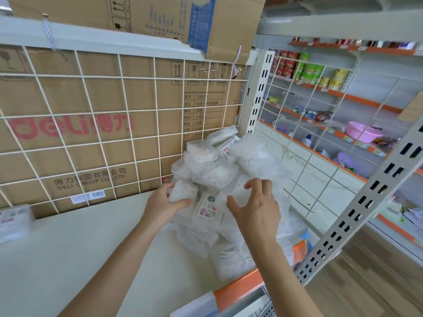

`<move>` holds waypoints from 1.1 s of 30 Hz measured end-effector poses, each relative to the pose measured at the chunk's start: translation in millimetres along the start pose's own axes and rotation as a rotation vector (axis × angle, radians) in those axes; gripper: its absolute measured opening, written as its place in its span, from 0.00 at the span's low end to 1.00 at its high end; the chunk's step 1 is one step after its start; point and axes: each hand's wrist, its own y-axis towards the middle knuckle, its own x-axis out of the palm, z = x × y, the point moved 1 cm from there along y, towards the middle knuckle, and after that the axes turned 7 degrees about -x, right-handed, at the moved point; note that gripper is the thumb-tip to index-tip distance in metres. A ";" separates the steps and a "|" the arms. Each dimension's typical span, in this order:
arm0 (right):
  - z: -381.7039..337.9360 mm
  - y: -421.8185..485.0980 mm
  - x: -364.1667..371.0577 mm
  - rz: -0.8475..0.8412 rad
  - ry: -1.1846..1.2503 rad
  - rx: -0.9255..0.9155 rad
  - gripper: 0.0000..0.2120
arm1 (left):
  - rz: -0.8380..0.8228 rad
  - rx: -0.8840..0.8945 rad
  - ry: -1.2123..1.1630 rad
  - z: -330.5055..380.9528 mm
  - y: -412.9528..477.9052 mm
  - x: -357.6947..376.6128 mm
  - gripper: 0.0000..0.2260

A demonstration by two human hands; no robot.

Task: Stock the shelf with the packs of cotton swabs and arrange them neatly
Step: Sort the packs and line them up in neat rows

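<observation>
A loose heap of clear plastic packs of cotton swabs [212, 165] lies in the right back corner of the white shelf [75, 248]. My left hand [164, 202] grips one pack [183, 191] at the heap's left side, thumb under it. To its right, my right hand [256, 204] hovers with spread, bent fingers over a clear bag [242, 186] of packs; whether it touches the bag I cannot tell. One labelled pack [207, 208] lies flat between my hands. More packs stretch toward the shelf's orange front edge [240, 284].
A white wire grid [96, 133] backs the shelf, with brown cartons behind it. Another wire panel [304, 143] closes the right side. One clear pack [13, 221] sits at the far left. Other shelves with snacks and a pink basin [364, 131] stand to the right.
</observation>
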 end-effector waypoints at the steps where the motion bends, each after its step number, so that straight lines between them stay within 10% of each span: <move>1: 0.8 -0.8 -0.5 -0.010 0.022 0.000 0.19 | 0.004 -0.005 -0.026 -1.2 1.1 -1.2 0.29; 15: -18.0 -18.9 -33.1 0.029 0.388 0.103 0.13 | -0.168 -0.041 -0.381 -6.2 -17.2 -50.4 0.10; 25: -68.8 -40.7 -42.1 0.071 1.081 0.356 0.11 | -0.303 -0.134 -0.644 -41.3 -57.2 -125.5 0.12; 33: -138.6 -79.5 -1.6 -0.048 1.304 0.589 0.15 | -0.368 -0.220 -0.889 -92.4 -96.4 -206.6 0.43</move>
